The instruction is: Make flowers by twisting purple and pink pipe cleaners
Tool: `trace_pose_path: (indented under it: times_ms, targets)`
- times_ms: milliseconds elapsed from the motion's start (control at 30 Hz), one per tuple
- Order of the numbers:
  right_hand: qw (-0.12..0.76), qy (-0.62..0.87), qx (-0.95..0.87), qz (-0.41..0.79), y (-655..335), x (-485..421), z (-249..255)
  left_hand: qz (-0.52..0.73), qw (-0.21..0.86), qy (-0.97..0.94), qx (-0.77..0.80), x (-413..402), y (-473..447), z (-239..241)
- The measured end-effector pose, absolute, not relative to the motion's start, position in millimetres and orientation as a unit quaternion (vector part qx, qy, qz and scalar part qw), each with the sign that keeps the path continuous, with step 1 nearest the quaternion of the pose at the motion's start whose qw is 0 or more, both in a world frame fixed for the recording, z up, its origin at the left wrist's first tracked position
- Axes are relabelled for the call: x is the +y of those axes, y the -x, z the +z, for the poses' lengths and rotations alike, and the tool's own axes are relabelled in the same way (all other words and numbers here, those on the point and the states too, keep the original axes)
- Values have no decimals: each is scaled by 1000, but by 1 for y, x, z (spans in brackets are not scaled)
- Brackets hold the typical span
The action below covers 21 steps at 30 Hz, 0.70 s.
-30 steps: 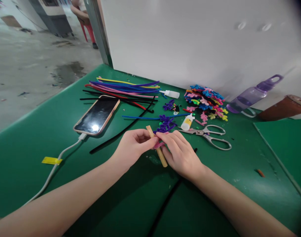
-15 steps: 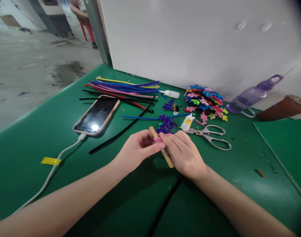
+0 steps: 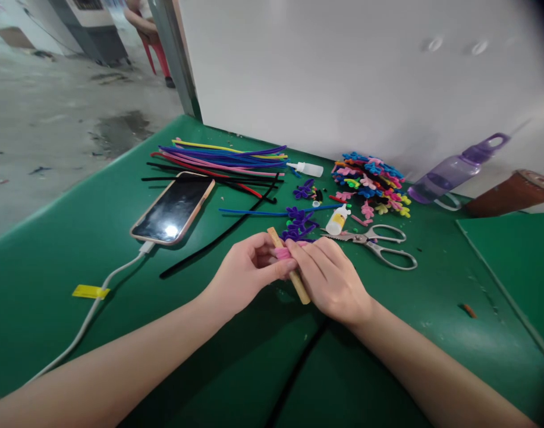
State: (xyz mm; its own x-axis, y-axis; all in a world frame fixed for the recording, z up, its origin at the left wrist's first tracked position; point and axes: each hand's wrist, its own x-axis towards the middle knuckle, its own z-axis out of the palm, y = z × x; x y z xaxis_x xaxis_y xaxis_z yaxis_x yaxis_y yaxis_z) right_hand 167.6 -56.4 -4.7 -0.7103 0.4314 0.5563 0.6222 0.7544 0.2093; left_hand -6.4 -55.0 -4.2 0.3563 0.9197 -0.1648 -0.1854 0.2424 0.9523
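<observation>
Between my two hands is a short wooden stick [image 3: 301,288], tilted, with a pink pipe cleaner [image 3: 282,254] wound around its middle. My left hand [image 3: 245,270] is closed, thumb and fingers pinching the stick at the pink wrap. The fingers of my right hand [image 3: 336,279] are closed over the pink pipe cleaner from the other side and partly hide it. Just beyond my fingertips lie purple pipe-cleaner flowers [image 3: 299,221]. Scissors [image 3: 365,238] and a small glue bottle [image 3: 338,220] lie beyond my right hand.
Pipe cleaners [image 3: 227,157] in several colours lie at the back, near a charging phone [image 3: 173,209]. A pile of colourful pipe-cleaner flowers [image 3: 368,181] sits against the white panel [image 3: 325,77]. A purple water bottle [image 3: 454,172] leans at right. A person [image 3: 142,24] sits in the background.
Both hands keep their hold on the stick and the pink pipe cleaner, with very little movement. The whole view has shifted slightly.
</observation>
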Motion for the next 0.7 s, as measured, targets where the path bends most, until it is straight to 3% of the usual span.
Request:
trace_pose_path:
  times_ms: [333, 700]
  targets:
    - [231, 303, -908, -174, -167, -54, -5, 433, 615, -525, 398, -59, 7, -3]
    - [229, 291, -914, -163, -168, -50, -2, 380, 760, -415, 326, -53, 10, 2]
